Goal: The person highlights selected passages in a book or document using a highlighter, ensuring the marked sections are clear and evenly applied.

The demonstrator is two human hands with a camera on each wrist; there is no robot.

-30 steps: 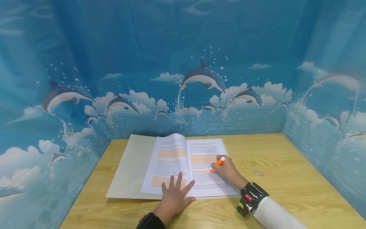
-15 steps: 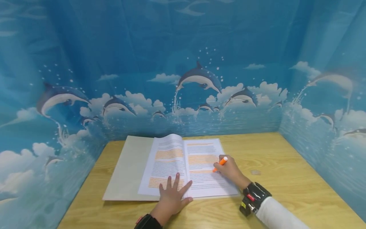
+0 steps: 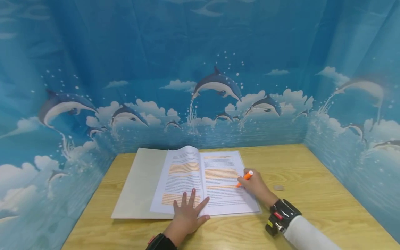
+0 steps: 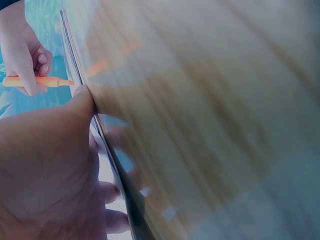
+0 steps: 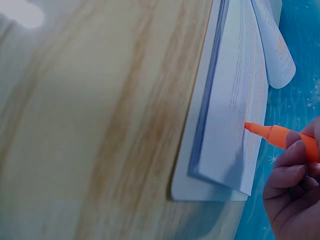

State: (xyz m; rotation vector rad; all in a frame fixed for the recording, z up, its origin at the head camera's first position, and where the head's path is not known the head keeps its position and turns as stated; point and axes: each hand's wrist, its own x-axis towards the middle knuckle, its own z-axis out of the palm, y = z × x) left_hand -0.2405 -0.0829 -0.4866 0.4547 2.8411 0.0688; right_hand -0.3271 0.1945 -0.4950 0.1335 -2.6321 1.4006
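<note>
An open booklet of printed pages (image 3: pixel 225 205) lies on the table, with orange highlighted lines on both pages. My right hand (image 3: pixel 257 185) pinches an orange highlighter (image 3: pixel 244 178), its tip at the right end of a highlighted line mid-way down the right page. The right wrist view shows the highlighter (image 5: pixel 285 137) with its tip right at the paper and the fingers curled round its barrel. My left hand (image 3: pixel 187 215) rests with fingers spread on the lower part of the booklet near the spine. In the left wrist view its thumb (image 4: pixel 82 100) lies at the booklet's edge.
The booklet's pale cover (image 3: pixel 140 187) spreads out to the left, and the left page curls up at its top. A small flat translucent piece (image 3: pixel 278 188) lies on the wooden table (image 3: pixel 312 194) to the right. A blue dolphin-printed curtain (image 3: pixel 156 69) encloses the back and sides.
My right hand has moved the highlighter to the right along the line, and the orange stroke has grown longer. The left hand stays in place on the booklet; the head view has shifted slightly.
</note>
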